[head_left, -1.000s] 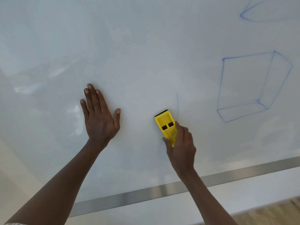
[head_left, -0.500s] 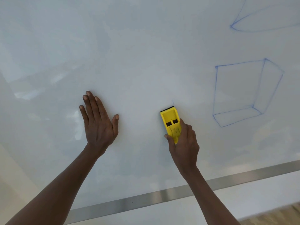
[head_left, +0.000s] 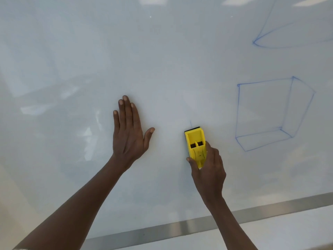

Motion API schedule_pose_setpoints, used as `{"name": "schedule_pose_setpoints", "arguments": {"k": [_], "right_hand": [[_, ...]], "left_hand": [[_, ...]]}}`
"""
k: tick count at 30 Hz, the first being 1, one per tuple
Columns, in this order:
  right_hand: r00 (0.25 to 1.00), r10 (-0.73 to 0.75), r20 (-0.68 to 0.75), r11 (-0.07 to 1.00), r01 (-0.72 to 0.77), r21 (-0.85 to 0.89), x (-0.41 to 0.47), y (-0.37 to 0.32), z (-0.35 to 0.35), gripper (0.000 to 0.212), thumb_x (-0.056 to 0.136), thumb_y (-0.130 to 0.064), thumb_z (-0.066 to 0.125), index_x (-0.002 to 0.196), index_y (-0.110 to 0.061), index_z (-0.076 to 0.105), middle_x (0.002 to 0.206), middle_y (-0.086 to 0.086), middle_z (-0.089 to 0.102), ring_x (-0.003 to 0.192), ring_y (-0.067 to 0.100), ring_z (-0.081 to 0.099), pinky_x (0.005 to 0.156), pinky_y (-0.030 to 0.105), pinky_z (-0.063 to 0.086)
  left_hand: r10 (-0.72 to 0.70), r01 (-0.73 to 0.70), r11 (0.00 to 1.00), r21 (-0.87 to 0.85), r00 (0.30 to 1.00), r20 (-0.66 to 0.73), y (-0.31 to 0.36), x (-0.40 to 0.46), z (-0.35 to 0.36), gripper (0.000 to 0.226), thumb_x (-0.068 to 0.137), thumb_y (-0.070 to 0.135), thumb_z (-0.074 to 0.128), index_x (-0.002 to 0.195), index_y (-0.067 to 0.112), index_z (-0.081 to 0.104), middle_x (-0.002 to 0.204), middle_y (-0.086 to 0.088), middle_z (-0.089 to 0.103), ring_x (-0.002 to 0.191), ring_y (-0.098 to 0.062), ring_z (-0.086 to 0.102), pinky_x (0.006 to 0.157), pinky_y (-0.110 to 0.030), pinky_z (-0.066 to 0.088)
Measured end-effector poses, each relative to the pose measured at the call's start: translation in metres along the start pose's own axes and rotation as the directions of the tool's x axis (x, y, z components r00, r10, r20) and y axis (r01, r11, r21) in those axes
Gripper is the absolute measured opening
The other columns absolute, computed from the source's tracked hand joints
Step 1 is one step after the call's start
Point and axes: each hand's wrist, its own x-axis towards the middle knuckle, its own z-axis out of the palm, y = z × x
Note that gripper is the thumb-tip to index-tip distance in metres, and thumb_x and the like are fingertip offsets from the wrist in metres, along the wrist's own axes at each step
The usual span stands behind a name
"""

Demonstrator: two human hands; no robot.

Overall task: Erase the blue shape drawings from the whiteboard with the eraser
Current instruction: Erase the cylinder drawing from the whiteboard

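Note:
The whiteboard (head_left: 162,60) fills the view. My right hand (head_left: 209,170) grips a yellow eraser (head_left: 195,141) and presses it flat on the board, its black pad edge pointing up. A short remnant of a blue line (head_left: 190,123) shows just above the eraser's top edge. To the right is a blue box drawing (head_left: 239,112), apart from the eraser. A blue curved cone-like drawing (head_left: 259,36) sits at the upper right, cut off by the frame. My left hand (head_left: 128,134) lies flat on the board, fingers spread, to the left of the eraser.
The board's metal bottom frame (head_left: 189,226) runs across the lower part of the view. Below it is a pale wall strip (head_left: 288,231). Reflections of ceiling lights show on the board's left half.
The eraser has slid up and slightly right over the vertical blue line, which is now much shorter. The view has shifted so the drawings sit lower and further left. My left hand stays flat.

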Motion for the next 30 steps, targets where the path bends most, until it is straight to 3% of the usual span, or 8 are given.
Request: {"name": "schedule_pose_setpoints", "arguments": {"k": [7,12,17,22,30], "right_hand": [[0.990,-0.121,0.074,0.991,0.125,-0.053,-0.013,0.001,0.007,0.066,0.081,-0.038,0.078,0.134,-0.011,0.051,0.112,0.003,0.057,0.094,0.024,0.056,0.050,0.033,0.047],[0.999,0.004,0.048,1.000,-0.004,-0.002,-0.006,0.023,-0.002,0.067,0.078,-0.036,0.080,0.133,-0.013,0.049,0.109,0.003,0.058,0.093,0.027,0.058,0.054,0.033,0.048],[0.999,-0.034,-0.025,0.999,0.034,0.001,0.024,0.000,-0.009,0.067,0.082,-0.043,0.076,0.135,-0.010,0.051,0.109,0.005,0.058,0.094,0.024,0.055,0.052,0.032,0.046],[0.991,-0.123,0.055,0.991,0.125,-0.046,0.005,-0.004,-0.001,0.062,0.087,-0.046,0.065,0.137,-0.011,0.052,0.111,0.002,0.057,0.093,0.022,0.054,0.046,0.029,0.042],[0.999,-0.040,-0.026,0.998,0.039,-0.046,0.030,-0.016,-0.011,0.066,0.084,-0.046,0.071,0.135,-0.010,0.052,0.107,0.003,0.057,0.091,0.025,0.056,0.049,0.030,0.042]], "left_hand": [[-0.031,0.032,0.999,0.027,0.998,-0.050,0.006,0.001,0.004,0.083,0.106,0.049,0.036,0.158,-0.013,0.013,0.163,-0.039,0.016,0.155,-0.046,0.007,0.130,-0.046,-0.003],[-0.040,0.042,0.998,0.046,0.998,-0.056,0.007,0.002,0.004,0.086,0.105,0.050,0.038,0.158,-0.012,0.012,0.164,-0.038,0.016,0.155,-0.045,0.008,0.130,-0.045,-0.003],[-0.055,0.058,0.997,0.053,0.997,-0.056,0.008,0.001,0.005,0.087,0.105,0.052,0.037,0.158,-0.012,0.012,0.164,-0.037,0.015,0.156,-0.046,0.008,0.130,-0.047,-0.001],[-0.052,0.055,0.997,0.059,0.997,-0.054,0.008,-0.001,0.005,0.087,0.105,0.052,0.038,0.159,-0.012,0.011,0.164,-0.037,0.014,0.156,-0.045,0.007,0.130,-0.048,0.000],[-0.046,0.048,0.998,0.037,0.997,-0.056,0.007,-0.001,0.006,0.088,0.105,0.053,0.038,0.160,-0.010,0.009,0.166,-0.030,0.008,0.156,-0.044,0.007,0.130,-0.045,-0.002]]}}
